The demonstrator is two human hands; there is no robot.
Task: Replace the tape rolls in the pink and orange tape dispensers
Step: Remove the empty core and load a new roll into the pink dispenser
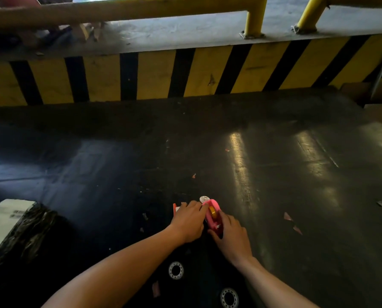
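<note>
The pink tape dispenser (212,215) lies on the dark floor with a yellowish tape roll (212,210) seated in it. My right hand (232,237) grips its near end from the right. My left hand (189,220) rests against its left side, fingers touching the far end. A sliver of the orange dispenser (174,208) shows behind my left hand, mostly hidden. A small white round piece (204,198) lies just beyond the pink dispenser. Two clear tape rolls (176,270) (229,297) lie on the floor between my forearms.
A yellow-and-black striped curb (185,74) with yellow rail posts (254,21) runs across the far side. A wrapped parcel with a white label (10,221) sits at the left. Small paper scraps (287,217) dot the floor.
</note>
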